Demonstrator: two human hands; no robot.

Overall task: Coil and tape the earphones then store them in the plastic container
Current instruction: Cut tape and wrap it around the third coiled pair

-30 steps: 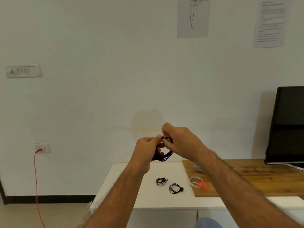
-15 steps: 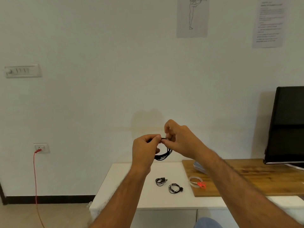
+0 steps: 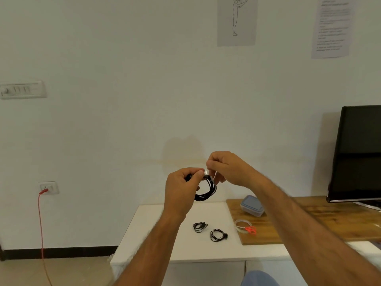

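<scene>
Glossy black earphones point(image 3: 206, 189), grained wooden board point(image 3: 309, 221), translucent plastic container point(image 3: 252, 207), matt white table point(image 3: 156, 230).

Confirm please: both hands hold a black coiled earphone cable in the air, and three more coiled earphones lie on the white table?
Not three: the head view shows two black coiled earphones on the white table. The left hand and right hand do hold a black coiled earphone cable.

The left hand point(image 3: 181, 188) covers the left part of the coiled black earphones point(image 3: 206, 191). The monitor point(image 3: 358, 153) at far right is cut off by the picture's edge. Text on the sheet point(image 3: 332, 25) on the wall is too blurred to read.
</scene>
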